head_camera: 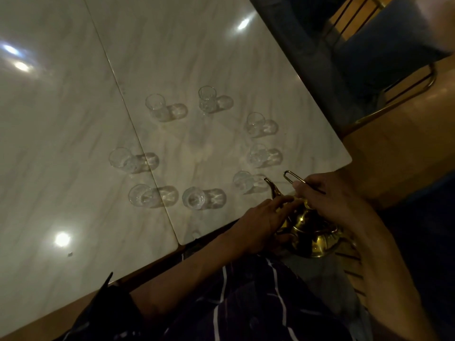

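Holds a shiny gold metal teapot (312, 232) low in the lower right of the frame, just off the near edge of the glossy white marble table (73, 119) and not standing on it. Grips its thin gold wire handle (291, 177) with the right hand (330, 195), fingers curled tight round the wire. Steadies the lid with the left hand (258, 225), fingers stretched fairly straight across the top and pressing, not wrapped round anything. Aims the curved spout (272, 188) towards the nearest small clear glass (243, 182), close beside it but not over its mouth. Leaves seven more such glasses set out in a ring across the middle of the frame, upright and well apart. Shows no liquid in any of the eight, as far as the dim light allows. Seems past the setting-out and the picking-up, not yet into the pouring. Left to do, most likely: tip the spout over the nearest glass, fill it, then work round the other seven.
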A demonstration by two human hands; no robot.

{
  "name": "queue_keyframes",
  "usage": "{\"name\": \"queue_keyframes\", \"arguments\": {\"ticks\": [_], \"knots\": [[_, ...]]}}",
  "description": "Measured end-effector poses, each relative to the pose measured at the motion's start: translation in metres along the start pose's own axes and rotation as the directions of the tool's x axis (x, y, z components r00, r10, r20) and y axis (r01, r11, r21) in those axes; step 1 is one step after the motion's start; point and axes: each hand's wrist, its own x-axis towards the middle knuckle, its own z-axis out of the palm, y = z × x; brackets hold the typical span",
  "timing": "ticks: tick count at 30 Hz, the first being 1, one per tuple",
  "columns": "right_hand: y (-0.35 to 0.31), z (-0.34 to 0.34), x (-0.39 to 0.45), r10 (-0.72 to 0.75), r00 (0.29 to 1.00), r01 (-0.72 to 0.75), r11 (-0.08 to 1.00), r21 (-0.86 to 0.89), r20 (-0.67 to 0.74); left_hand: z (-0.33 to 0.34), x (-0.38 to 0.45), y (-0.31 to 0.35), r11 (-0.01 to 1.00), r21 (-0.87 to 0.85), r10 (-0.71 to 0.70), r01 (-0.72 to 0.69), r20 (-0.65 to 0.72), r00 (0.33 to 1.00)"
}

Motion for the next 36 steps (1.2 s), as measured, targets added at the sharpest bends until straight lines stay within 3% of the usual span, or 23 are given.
{"name": "queue_keyframes", "arguments": {"ticks": [36], "knots": [[0.005, -0.001, -0.011, -0.005, 1.0, 0.004, 1.0, -0.013, -0.013, 0.01, -0.001, 0.004, 0.999, -0.029, 0.026, -0.026, -0.011, 1.0]]}}
